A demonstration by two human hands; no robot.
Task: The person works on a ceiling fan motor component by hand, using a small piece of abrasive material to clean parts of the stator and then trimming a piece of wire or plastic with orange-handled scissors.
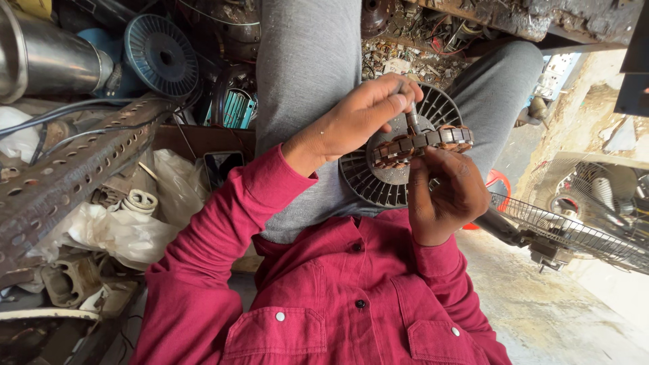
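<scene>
A round fan-motor stator (422,142) with copper-brown windings is held over my lap, its metal shaft (411,115) pointing up. My left hand (351,120) reaches in from the left, its fingertips pinched on the shaft. From underneath, my right hand (443,196) grips the stator's rim. Behind the stator, a grey finned motor cover (375,182) rests on my grey trousers. My sleeves are dark red.
A rusty perforated angle bar (74,169) crosses the left side, above crumpled white plastic bags (115,230). A steel cylinder (47,57) and a blue-grey finned disc (161,54) lie top left. A wire fan guard (568,230) sits to the right, with scrap parts beyond my knees.
</scene>
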